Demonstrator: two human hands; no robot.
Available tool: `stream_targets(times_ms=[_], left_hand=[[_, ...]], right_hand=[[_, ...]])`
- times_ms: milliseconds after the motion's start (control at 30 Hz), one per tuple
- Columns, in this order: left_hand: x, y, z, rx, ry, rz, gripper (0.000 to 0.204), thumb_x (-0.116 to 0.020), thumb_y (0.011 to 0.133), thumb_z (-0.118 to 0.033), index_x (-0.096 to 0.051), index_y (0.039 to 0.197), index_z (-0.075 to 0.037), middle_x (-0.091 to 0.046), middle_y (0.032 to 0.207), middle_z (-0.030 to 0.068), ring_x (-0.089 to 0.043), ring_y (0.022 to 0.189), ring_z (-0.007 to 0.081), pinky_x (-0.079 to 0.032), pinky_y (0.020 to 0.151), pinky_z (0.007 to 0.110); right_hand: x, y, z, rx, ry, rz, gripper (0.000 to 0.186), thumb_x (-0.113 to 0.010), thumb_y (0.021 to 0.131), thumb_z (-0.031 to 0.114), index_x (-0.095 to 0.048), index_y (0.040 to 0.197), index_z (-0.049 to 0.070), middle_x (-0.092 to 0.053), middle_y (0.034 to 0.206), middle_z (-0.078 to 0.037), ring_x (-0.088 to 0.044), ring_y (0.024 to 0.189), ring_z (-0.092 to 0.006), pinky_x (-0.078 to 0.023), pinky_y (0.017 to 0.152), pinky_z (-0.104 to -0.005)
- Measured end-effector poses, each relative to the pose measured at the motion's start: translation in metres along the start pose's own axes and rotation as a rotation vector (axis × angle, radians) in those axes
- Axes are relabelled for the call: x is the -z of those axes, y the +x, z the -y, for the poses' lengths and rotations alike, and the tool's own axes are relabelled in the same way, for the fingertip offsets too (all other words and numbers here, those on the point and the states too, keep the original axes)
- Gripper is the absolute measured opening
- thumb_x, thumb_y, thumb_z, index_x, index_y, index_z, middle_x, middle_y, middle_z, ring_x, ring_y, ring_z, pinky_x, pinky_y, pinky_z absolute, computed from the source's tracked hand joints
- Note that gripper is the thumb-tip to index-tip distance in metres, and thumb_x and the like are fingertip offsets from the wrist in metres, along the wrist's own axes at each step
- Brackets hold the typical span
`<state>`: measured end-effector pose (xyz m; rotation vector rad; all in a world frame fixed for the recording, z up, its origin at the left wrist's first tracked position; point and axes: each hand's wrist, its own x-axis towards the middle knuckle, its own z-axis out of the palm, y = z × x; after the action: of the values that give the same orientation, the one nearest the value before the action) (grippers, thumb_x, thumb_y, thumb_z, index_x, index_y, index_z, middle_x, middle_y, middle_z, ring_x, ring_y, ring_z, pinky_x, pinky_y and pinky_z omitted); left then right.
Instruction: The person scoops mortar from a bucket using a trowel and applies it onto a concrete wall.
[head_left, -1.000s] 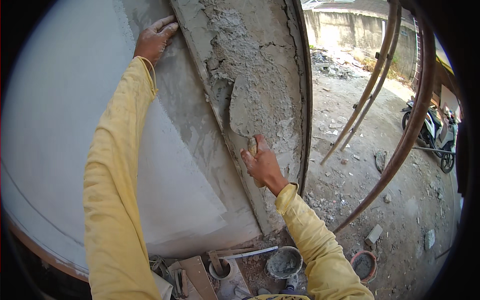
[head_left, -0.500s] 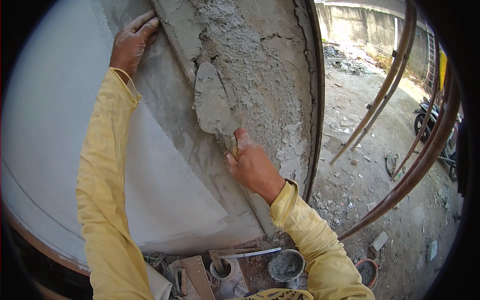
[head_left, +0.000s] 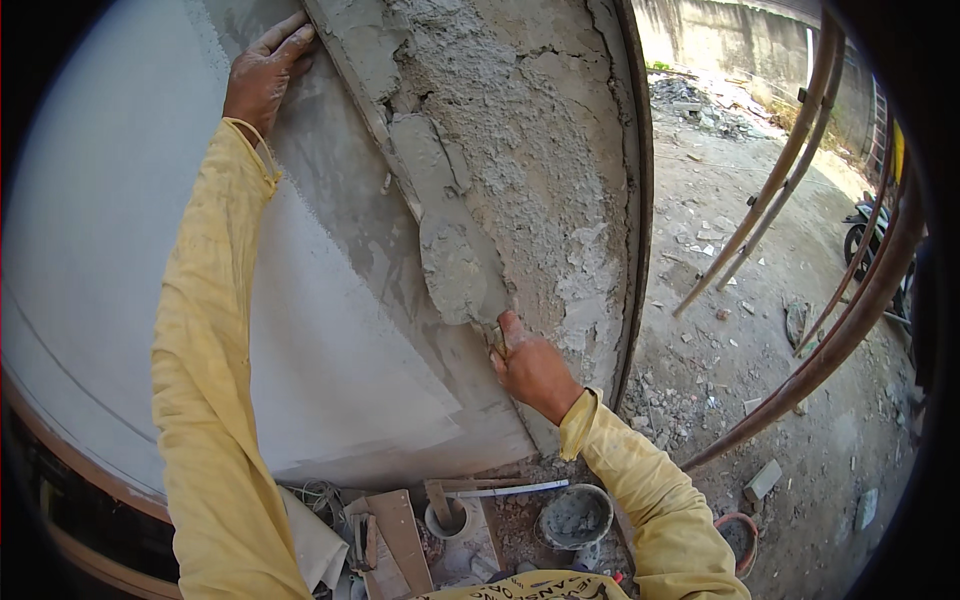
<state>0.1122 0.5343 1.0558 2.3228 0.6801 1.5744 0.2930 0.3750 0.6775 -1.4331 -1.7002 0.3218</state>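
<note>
Clutching the trowel (head_left: 466, 282) in a tightly closed right hand (head_left: 538, 375), over the wall's (head_left: 560, 190) left edge; holding the left hand (head_left: 264, 80) half-curled at the strip (head_left: 357, 95), with unclear grip; working above bucket (head_left: 575, 548) and board (head_left: 402, 530), hemmed in at right by poles (head_left: 772, 168).

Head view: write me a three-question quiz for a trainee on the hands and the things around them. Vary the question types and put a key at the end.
1. Multiple choice: what does the right hand hold?
A) a paintbrush
B) a hammer
C) a trowel

2. True or false: the left hand is higher in the picture than the right hand.

3. Fill in the blank: the bucket just left of the right sleeve holds a ____-coloured mix.

Key: 1. C; 2. true; 3. grey.
</note>
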Motion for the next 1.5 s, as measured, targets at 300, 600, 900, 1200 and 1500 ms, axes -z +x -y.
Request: stream_targets(times_ms=[300, 600, 900, 1200, 1500], left_hand=[[0.008, 0.005, 0.005, 0.002, 0.017, 0.018, 0.045, -0.060, 0.093, -0.025, -0.051, 0.132, -0.004, -0.061, 0.119, 0.0045, -0.058, 0.108, 0.0133, -0.044, 0.095, 0.027], [0.004, 0.005, 0.003, 0.028, -0.011, 0.022, 0.044, -0.061, 0.093, -0.025, -0.052, 0.131, -0.003, -0.061, 0.118, 0.0045, -0.058, 0.107, 0.0126, -0.045, 0.094, 0.026], [0.004, 0.002, 0.001, 0.143, -0.059, -0.012, 0.046, -0.062, 0.092, -0.024, -0.051, 0.131, -0.002, -0.062, 0.116, 0.0055, -0.058, 0.107, 0.0137, -0.046, 0.093, 0.025], [0.003, 0.000, -0.018, -0.001, 0.007, -0.003, 0.046, -0.059, 0.094, -0.025, -0.050, 0.132, -0.001, -0.061, 0.119, 0.0069, -0.058, 0.109, 0.0154, -0.043, 0.098, 0.028], [0.079, 0.024, 0.016, -0.088, 0.312, 0.031, 0.034, -0.060, 0.093, -0.028, -0.063, 0.112, 0.000, -0.067, 0.101, 0.0086, -0.064, 0.092, 0.0169, -0.051, 0.086, 0.028]], right_hand=[[-0.044, -0.071, -0.046, -0.096, 0.173, -0.001, 0.035, -0.061, 0.085, 0.021, -0.045, 0.114, 0.007, -0.062, 0.078, -0.025, -0.060, 0.076, -0.0469, -0.048, 0.065, -0.0504], [0.010, 0.029, 0.029, 0.043, 0.368, -0.275, 0.040, -0.060, 0.085, 0.016, -0.041, 0.116, 0.001, -0.060, 0.074, -0.030, -0.058, 0.074, -0.0503, -0.046, 0.063, -0.0541], [0.008, 0.029, 0.028, 0.056, 0.356, -0.026, 0.048, -0.057, 0.084, 0.014, -0.037, 0.122, -0.007, -0.059, 0.075, -0.032, -0.058, 0.079, -0.0507, -0.045, 0.069, -0.0541], [-0.023, -0.042, -0.017, 0.150, 0.241, 0.140, 0.039, -0.065, 0.083, 0.019, -0.045, 0.116, 0.008, -0.060, 0.075, -0.023, -0.059, 0.074, -0.0461, -0.047, 0.063, -0.0471], [-0.033, -0.117, -0.044, -0.175, 0.519, -0.041, 0.036, -0.066, 0.083, 0.014, -0.044, 0.111, 0.007, -0.055, 0.072, -0.006, -0.054, 0.058, -0.0167, -0.044, 0.056, -0.0305]])
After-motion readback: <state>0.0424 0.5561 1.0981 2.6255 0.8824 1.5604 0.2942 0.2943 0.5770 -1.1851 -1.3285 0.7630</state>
